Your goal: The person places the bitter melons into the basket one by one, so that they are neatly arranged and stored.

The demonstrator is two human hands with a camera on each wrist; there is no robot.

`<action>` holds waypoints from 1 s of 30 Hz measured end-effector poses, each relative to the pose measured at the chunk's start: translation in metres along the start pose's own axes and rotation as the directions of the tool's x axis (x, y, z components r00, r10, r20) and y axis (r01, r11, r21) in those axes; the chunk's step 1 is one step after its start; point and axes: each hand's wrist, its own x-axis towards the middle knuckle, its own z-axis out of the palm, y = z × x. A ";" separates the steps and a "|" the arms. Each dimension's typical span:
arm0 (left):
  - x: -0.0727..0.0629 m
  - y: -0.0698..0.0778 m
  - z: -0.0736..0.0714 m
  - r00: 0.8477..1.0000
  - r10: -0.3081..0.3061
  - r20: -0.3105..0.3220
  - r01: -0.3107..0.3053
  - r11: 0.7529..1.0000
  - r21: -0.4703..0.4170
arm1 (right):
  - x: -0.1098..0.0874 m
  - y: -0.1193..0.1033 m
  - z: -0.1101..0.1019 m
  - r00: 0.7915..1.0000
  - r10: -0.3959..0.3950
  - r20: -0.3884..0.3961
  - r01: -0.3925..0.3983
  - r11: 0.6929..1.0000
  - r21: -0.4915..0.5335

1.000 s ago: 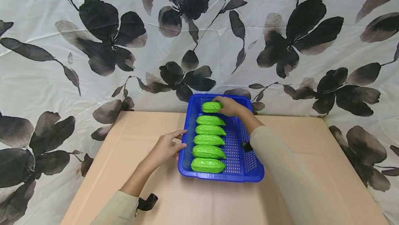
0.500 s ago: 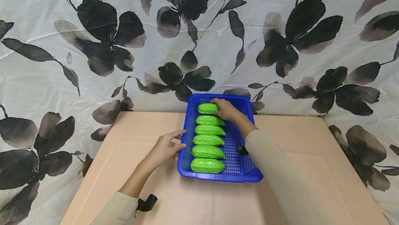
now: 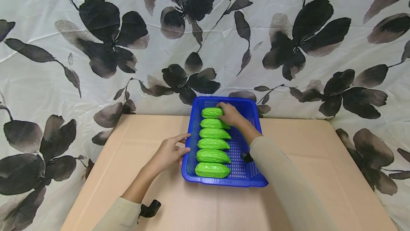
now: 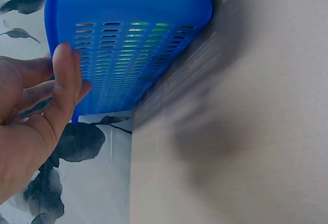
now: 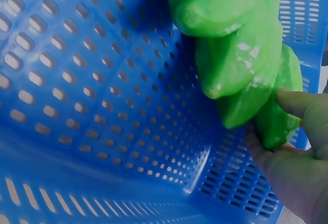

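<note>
A blue perforated plastic basket (image 3: 241, 167) holds a column of several glossy green, ridged vegetables with tapered ends, like bitter melons. At the far end, my right hand (image 3: 231, 114) holds the farthest green vegetable (image 3: 210, 112) by its right end. In the right wrist view, thumb and fingers close around the tip of that vegetable (image 5: 277, 124), with others overlapping in front of it. My left hand (image 3: 169, 152) holds the basket's left rim. The left wrist view shows fingers (image 4: 64, 80) against the outer wall under the rim, others up at the rim.
The basket stands on a pale tan table (image 3: 153, 127), its far end close to a white cloth (image 3: 237, 81) printed with dark flowers. Black cameras sit at both wrists; the left one (image 3: 150, 208) hangs over the table.
My right hand has moved left and slightly nearer with the farthest green vegetable, bringing it into line with the column. My left hand has stayed at the rim.
</note>
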 end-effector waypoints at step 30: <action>0.003 0.003 -0.001 1.000 -0.004 0.000 0.004 1.000 -0.021 | -0.001 0.001 0.007 0.991 0.134 -0.003 -0.134 0.990 0.052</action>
